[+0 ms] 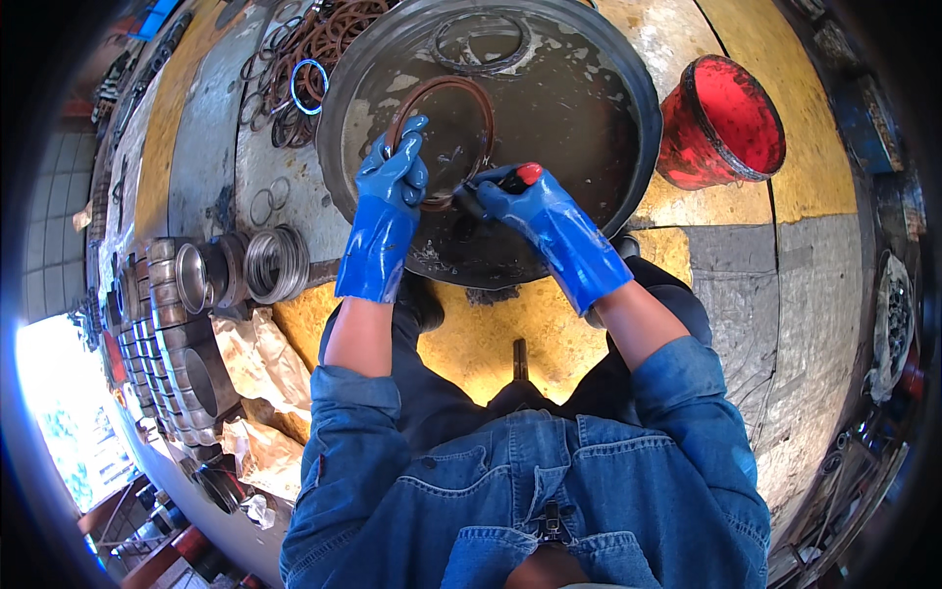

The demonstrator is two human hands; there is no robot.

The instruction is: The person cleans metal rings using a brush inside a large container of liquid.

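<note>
My left hand (392, 182), in a blue rubber glove, is closed on a thin rusty-brown metal ring (490, 118), which is held up on edge over a wide dark round pan (329, 147). My right hand (530, 208), gloved alike, grips a dark tool (513, 182) with a red handle end. Its working end is blurred and lies against or close to the ring's lower right side; I cannot tell its exact kind. Murky liquid with patches of foam covers the pan's bottom. Another dark ring (481, 71) lies in the liquid toward the far side.
A red bucket (687, 137), stained dark, stands tilted right of the pan. Rusty rings (339, 34) are heaped at the far left, with a bright blue-white ring (309, 86) among them. Silvery rings (280, 265) and stacked metal cylinders (186, 344) are at left, beside crumpled brown paper (260, 358).
</note>
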